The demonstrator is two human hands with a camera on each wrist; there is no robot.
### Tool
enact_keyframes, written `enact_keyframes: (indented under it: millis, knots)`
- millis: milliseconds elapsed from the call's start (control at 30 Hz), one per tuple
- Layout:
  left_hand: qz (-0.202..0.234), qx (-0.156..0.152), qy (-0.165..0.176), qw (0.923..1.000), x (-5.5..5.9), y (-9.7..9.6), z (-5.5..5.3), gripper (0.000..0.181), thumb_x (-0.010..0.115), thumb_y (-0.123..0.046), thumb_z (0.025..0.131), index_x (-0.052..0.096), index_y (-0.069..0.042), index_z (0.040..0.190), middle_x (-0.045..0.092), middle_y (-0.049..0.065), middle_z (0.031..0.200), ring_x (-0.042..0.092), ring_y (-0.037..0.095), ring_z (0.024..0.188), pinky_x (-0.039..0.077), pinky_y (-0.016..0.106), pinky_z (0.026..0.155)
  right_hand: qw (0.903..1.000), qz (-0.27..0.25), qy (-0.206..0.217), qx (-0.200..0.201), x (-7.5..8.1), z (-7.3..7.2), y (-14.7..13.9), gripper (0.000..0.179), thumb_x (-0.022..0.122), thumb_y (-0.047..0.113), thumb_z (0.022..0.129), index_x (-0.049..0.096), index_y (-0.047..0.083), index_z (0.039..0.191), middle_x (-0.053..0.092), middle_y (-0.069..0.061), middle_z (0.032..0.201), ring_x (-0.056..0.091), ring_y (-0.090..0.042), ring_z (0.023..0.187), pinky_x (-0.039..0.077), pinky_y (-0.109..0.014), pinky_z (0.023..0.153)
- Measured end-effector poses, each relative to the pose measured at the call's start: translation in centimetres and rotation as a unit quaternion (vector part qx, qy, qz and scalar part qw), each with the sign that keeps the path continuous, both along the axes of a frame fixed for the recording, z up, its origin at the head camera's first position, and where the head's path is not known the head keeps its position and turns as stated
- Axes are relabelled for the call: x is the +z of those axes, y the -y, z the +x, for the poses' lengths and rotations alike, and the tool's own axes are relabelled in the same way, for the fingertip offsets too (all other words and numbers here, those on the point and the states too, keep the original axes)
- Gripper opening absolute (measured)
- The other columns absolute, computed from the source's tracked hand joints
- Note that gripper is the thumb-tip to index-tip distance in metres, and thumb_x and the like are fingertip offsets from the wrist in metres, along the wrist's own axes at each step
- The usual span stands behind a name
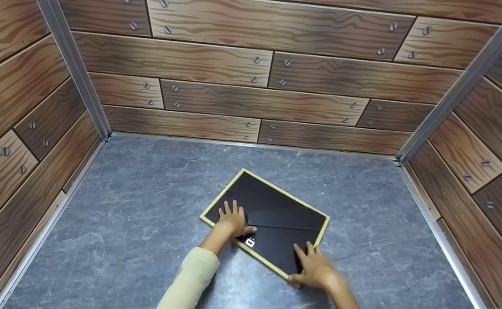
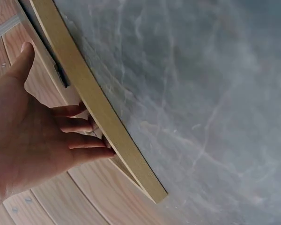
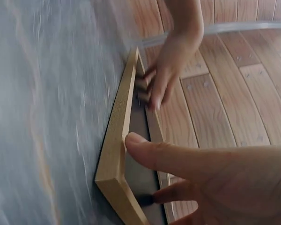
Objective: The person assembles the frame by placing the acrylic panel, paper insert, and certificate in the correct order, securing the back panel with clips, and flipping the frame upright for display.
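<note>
A picture frame (image 1: 286, 210) lies back side up, turned at an angle, with a pale wooden rim (image 2: 100, 112) and a black backing. My left hand (image 1: 233, 222) rests on the backing near the left corner, its fingers spread and thumb out to the side. Close to that thumb is a small white piece (image 1: 250, 242), apparently a hanger. At the near corner is my right hand (image 1: 315, 268), fingertips on the backing by the right edge. Its thumb (image 3: 143, 143) touches the rim in the right wrist view.
Grey marbled tabletop (image 1: 148, 206) lies under the frame. Wood-patterned panels (image 1: 216, 94) stand at the back and both sides, with metal posts (image 1: 77, 73) at the back corners. Pale metal strips (image 1: 440, 244) run along the table's side edges.
</note>
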State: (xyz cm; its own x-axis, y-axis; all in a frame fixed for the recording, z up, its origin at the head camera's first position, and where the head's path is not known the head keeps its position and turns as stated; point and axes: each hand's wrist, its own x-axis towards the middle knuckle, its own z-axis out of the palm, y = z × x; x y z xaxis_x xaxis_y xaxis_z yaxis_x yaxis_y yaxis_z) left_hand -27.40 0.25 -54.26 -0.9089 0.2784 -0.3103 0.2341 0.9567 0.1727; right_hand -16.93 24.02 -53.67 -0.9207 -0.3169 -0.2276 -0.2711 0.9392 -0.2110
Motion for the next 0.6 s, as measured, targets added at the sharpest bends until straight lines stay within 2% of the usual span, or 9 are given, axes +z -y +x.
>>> enact_keyframes:
  millis: [100, 200, 300, 367, 433, 500, 600]
  knots:
    - [-0.004, 0.005, 0.0, 1.0, 0.0, 0.0, -0.5, 0.087, 0.049, -0.062, 0.083, 0.028, 0.0, 0.142, 0.017, 0.022, 0.147, 0.012, 0.044, 0.132, 0.019, 0.052, 0.104, 0.9999, 0.004, 0.002, 0.011, 0.1, 0.5, 0.8, 0.085, 0.073, 0.049, 0.069, 0.046, -0.003, 0.131, 0.037, -0.037, 0.126, 0.033, -0.053, 0.115, 0.04, -0.06, 0.082]
    - [-0.012, 0.004, -0.019, 0.9997, -0.3, 0.1, -0.6, 0.086, 0.05, -0.061, 0.083, 0.029, -0.001, 0.141, 0.018, 0.021, 0.147, 0.013, 0.043, 0.133, 0.02, 0.051, 0.104, 0.9997, -0.002, 0.009, 0.022, 0.2, 0.8, 1.2, 0.082, 0.071, 0.049, 0.072, 0.046, -0.001, 0.132, 0.038, -0.036, 0.125, 0.035, -0.052, 0.114, 0.041, -0.059, 0.081]
    - [-0.013, 0.0, -0.048, 0.9988, -0.7, 0.3, -0.4, 0.084, 0.052, -0.06, 0.083, 0.033, -0.001, 0.14, 0.02, 0.021, 0.147, 0.015, 0.042, 0.132, 0.021, 0.05, 0.104, 0.9992, -0.029, 0.004, 0.028, 0.3, 0.8, 1.0, 0.075, 0.07, 0.046, 0.075, 0.048, -0.001, 0.13, 0.041, -0.034, 0.121, 0.039, -0.049, 0.11, 0.042, -0.058, 0.079]
    - [-0.008, 0.002, -0.06, 0.9982, -0.6, 0.5, 0.1, 0.082, 0.054, -0.057, 0.083, 0.035, -0.001, 0.138, 0.022, 0.022, 0.145, 0.018, 0.042, 0.132, 0.022, 0.05, 0.103, 0.9977, -0.06, -0.012, 0.03, 0.4, 0.3, 0.4, 0.067, 0.069, 0.041, 0.077, 0.051, -0.001, 0.126, 0.046, -0.03, 0.114, 0.044, -0.046, 0.105, 0.043, -0.057, 0.077]
    - [-0.004, 0.003, -0.068, 0.9977, -0.3, 0.6, 1.1, 0.079, 0.055, -0.055, 0.083, 0.038, 0.001, 0.137, 0.026, 0.024, 0.143, 0.022, 0.042, 0.13, 0.025, 0.049, 0.102, 0.9933, -0.109, -0.032, 0.025, 0.4, -0.7, -0.5, 0.059, 0.069, 0.034, 0.079, 0.054, -0.003, 0.122, 0.051, -0.028, 0.111, 0.047, -0.046, 0.103, 0.042, -0.058, 0.08]
    - [0.01, 0.0, -0.073, 0.9972, 0.3, 0.3, 2.7, 0.078, 0.059, -0.052, 0.082, 0.04, 0.002, 0.135, 0.03, 0.025, 0.14, 0.026, 0.043, 0.128, 0.027, 0.05, 0.101, 0.9857, -0.156, -0.062, 0.012, 0.2, -2.1, -1.4, 0.053, 0.069, 0.028, 0.081, 0.055, -0.004, 0.121, 0.054, -0.026, 0.112, 0.048, -0.045, 0.105, 0.039, -0.057, 0.086]
    - [0.035, -0.045, -0.088, 0.9945, 0.8, -0.6, 5.7, 0.073, 0.065, -0.049, 0.079, 0.047, 0.002, 0.129, 0.037, 0.024, 0.136, 0.033, 0.042, 0.125, 0.03, 0.048, 0.1, 0.9751, -0.193, -0.109, -0.015, -0.3, -4.6, -2.7, 0.052, 0.068, 0.022, 0.082, 0.052, -0.004, 0.124, 0.05, -0.024, 0.124, 0.043, -0.044, 0.115, 0.031, -0.055, 0.096]
